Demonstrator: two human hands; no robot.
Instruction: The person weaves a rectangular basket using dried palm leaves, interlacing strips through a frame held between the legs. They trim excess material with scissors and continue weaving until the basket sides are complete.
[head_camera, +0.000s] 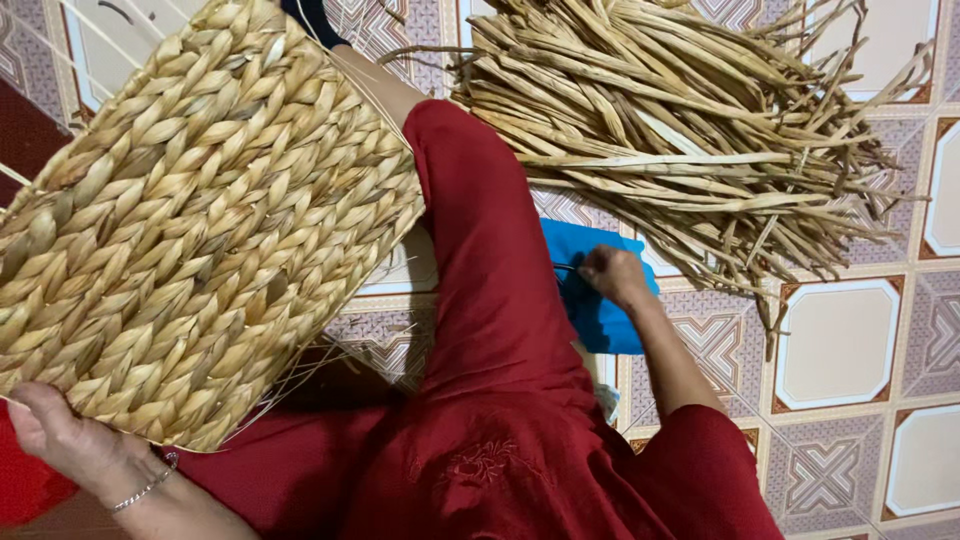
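Note:
A large woven basket (200, 210) of braided straw-coloured fibre fills the left half of the head view, resting tilted on my lap. My left hand (55, 430), with a thin bracelet at the wrist, grips its lower left edge. My right hand (612, 272) reaches down to the floor on the right and closes on a thin dark tool lying on a blue sheet (592, 290). What that tool is I cannot make out. My leg in red cloth (480, 260) stretches between the basket and the blue sheet.
A big pile of dried fibre stalks (680, 120) lies on the patterned tiled floor (840, 350) at the upper right, just beyond the blue sheet. Loose thin strands stick out from the basket's lower edge. A red object shows at the bottom left corner.

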